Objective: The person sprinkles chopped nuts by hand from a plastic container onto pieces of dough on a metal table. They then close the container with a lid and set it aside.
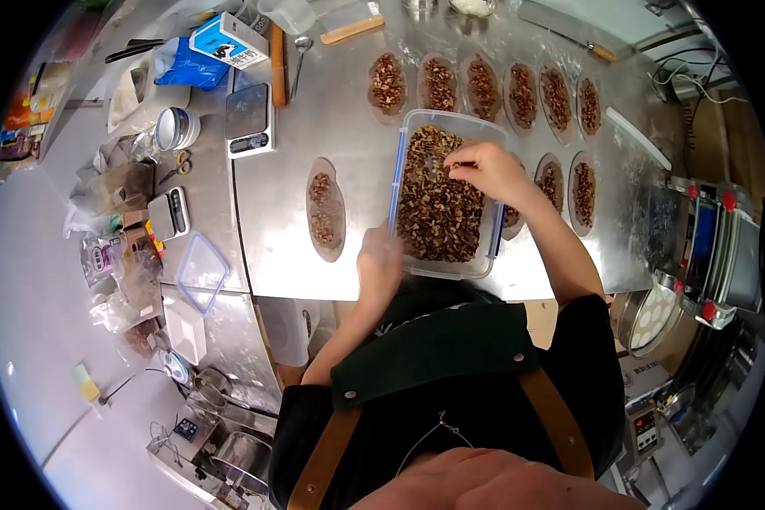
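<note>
A clear plastic container (490, 242) with blue side clips, full of chopped nuts (438, 208), stands at the table's front edge. Over the nuts, my right hand (487, 172) is closed in a pinch, with brown bits at its fingertips. Beside the container's lower left corner is my left hand (379, 262), smeared by motion; whether it grips the rim cannot be made out. To the left lies one flat, oval pinkish-brown dough piece (325, 212) with nuts scattered along its middle. More nut-topped dough pieces (439, 82) lie in a row behind the container, and several are to its right.
Left of the steel table (280, 255) are a kitchen scale (251, 123), a rolling pin (278, 64), a spoon (300, 64) and a milk carton (229, 41). A blue-edged lid (202, 274) lies farther left. A white bar (639, 138) and a long knife (569, 32) are at right.
</note>
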Demonstrator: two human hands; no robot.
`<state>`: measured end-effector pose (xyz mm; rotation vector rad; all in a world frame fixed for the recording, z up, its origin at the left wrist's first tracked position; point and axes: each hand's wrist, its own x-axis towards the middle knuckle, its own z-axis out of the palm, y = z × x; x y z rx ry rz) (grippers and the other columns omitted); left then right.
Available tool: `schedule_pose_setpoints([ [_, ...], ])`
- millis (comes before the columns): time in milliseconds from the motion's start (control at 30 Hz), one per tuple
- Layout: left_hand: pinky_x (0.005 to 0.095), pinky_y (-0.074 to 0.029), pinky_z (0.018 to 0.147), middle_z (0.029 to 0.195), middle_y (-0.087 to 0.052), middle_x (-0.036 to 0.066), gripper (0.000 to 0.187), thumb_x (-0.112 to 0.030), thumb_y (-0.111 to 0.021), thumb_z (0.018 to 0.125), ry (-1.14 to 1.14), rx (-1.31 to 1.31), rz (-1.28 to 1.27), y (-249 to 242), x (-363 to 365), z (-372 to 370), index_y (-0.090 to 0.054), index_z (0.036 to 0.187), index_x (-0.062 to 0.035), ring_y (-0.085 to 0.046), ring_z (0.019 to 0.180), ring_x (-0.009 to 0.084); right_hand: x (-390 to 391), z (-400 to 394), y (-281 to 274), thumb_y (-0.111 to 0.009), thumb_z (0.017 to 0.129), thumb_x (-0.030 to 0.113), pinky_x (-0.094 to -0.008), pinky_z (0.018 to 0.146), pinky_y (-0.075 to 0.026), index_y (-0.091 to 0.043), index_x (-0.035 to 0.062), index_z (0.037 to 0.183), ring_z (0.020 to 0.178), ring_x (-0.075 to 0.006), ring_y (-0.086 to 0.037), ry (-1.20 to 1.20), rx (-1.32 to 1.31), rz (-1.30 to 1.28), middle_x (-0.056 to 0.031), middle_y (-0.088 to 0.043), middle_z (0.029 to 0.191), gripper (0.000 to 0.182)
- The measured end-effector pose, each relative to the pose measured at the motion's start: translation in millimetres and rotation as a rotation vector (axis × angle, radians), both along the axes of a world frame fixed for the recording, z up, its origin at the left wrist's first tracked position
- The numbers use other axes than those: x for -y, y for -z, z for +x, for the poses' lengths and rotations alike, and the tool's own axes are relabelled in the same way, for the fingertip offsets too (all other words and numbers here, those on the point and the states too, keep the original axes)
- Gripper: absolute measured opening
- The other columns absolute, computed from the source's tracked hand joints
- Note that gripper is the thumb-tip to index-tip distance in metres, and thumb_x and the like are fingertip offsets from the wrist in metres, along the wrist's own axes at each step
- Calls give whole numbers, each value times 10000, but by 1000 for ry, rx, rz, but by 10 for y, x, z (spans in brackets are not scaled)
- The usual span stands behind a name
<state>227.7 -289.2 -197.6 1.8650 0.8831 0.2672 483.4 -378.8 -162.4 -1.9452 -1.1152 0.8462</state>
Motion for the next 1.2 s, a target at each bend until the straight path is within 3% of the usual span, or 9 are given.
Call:
schedule_pose_setpoints([
  [33,367,-496,626,871,-562,189,377,-23,-542,827,1,12,12,5,11,10,-578,1202,-22,-602,723,296,6,103,-62,-670,821,62,-277,754,-508,-686,9,1016,847,-171,-653,67,-176,-29,-106,-692,964,203],
  [133,237,-503,534,949,-509,70,356,5,-499,905,-68,28,-262,-82,33,2,-516,1259,42,-586,662,121,40,525,-34,-693,811,63,-271,719,-530,-698,26,1018,778,-130,-651,198,-241,68,-79,-700,933,210],
  [200,232,-520,535,1020,-498,73,354,-10,-491,914,-100,0,-318,-112,8,-84,-507,1262,47,-605,660,124,23,888,90,-703,807,84,-266,678,-531,-704,45,1019,735,-139,-672,270,-253,163,-97,-711,905,216],
  [267,234,-518,537,1039,-495,76,353,-11,-487,914,-103,-18,-287,-50,-12,-213,-504,1261,51,-605,660,126,-45,1244,276,-719,802,130,-299,710,-535,-707,47,1014,720,-168,-678,349,-105,54,-120,-708,882,228],
  [300,252,-465,544,909,-528,105,384,19,-491,861,-188,-21,-282,-151,5,-200,-553,1240,12,-551,665,129,-103,1398,438,-719,802,140,-310,718,-536,-706,46,1016,728,-184,-681,394,-28,-2,-125,-707,886,235],
  [333,256,-477,555,926,-522,103,396,25,-489,862,-161,-38,-222,-144,-18,-257,-540,1254,11,-555,670,133,-164,1520,594,-720,802,150,-322,726,-537,-705,44,1018,736,-200,-684,437,51,-59,-131,-706,890,241],
  [533,255,-517,549,990,-500,96,396,25,-468,880,-252,-75,-266,-381,-54,-290,-500,1275,39,-588,657,142,-479,1752,1178,-656,845,129,-378,793,-537,-687,42,1047,853,-285,-671,378,441,-191,-145,-691,967,222],
  [1033,247,-518,542,953,-491,80,361,1,-462,911,-293,-80,-287,-344,-82,-385,-506,1267,40,-589,639,130,-526,1765,1378,-644,842,101,-421,778,-541,-671,85,1099,863,-321,-650,262,666,-323,-172,-670,985,258],
  [1200,245,-521,545,965,-490,82,370,9,-461,910,-302,-76,-311,-315,-72,-404,-497,1276,38,-588,663,126,-474,1762,1392,-630,830,57,-423,812,-528,-662,85,1120,924,-341,-630,268,627,-289,-189,-621,1120,293],
])
